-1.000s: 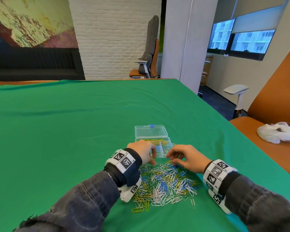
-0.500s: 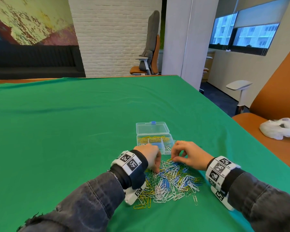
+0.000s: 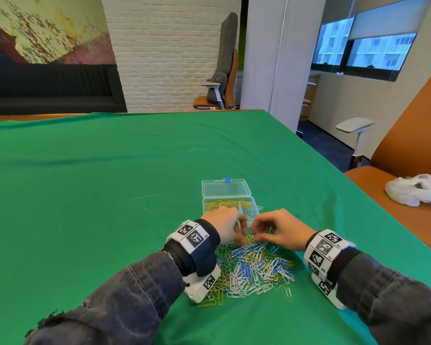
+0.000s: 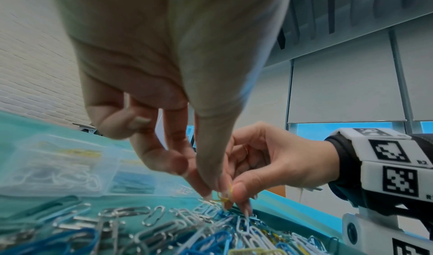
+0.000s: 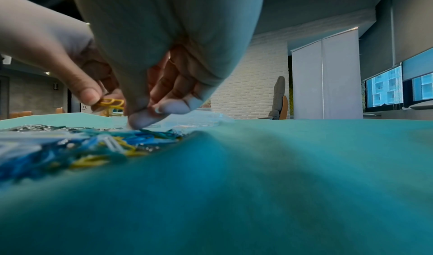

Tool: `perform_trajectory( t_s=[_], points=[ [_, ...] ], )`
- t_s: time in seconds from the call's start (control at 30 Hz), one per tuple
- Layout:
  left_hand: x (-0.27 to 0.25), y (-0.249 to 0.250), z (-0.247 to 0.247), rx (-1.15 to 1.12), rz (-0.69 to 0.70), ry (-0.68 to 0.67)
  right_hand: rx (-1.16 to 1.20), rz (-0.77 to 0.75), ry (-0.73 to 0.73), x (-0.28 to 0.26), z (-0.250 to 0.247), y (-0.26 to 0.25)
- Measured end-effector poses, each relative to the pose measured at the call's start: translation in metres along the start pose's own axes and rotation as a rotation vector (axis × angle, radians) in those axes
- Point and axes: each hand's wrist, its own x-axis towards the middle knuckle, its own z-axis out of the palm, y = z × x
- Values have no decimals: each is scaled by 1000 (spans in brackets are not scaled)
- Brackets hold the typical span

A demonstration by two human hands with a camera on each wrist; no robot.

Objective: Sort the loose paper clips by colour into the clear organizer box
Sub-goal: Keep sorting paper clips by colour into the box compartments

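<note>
With the organizer box [image 3: 228,206] only partly filled and a big mixed pile [image 3: 254,267] left at lower centre, the left hand [image 3: 225,226] pinches yellow clips [image 5: 110,102] while the right hand [image 3: 279,230] pinches at the pile.

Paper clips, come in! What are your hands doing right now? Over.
Left hand pinching yellow clips. Right hand picking at the pile. Organizer box open, yellow clips inside. Nothing in the way.

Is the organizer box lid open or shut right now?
Open. In the head view the organizer box has its clear lid folded back flat on the green cloth, with yellow clips showing in the uncovered far compartment.
</note>
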Motion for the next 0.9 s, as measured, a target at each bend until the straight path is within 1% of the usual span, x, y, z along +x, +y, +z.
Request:
perform_trajectory(
  t_s=[0.13, 0.4, 0.5, 0.67, 0.77, 0.9],
  points=[
    [1, 0, 2, 7, 1, 18, 41, -5, 20, 0, 1, -2],
    [3, -3, 6, 15, 2, 0, 19, -45, 52, -1, -1, -5],
    [6, -5, 7, 30, -8, 13, 13, -28, 53, -1, 0, -4],
    [10, -15, 4, 19, -25, 17, -6, 6, 107, 0, 1, -1],
    [12, -26, -12, -25, -57, 64, -32, 10, 105, 0, 1, 0],
    [20, -49, -44, 27, -168, 205, -42, 12, 95, 1, 2, 2]
  ],
)
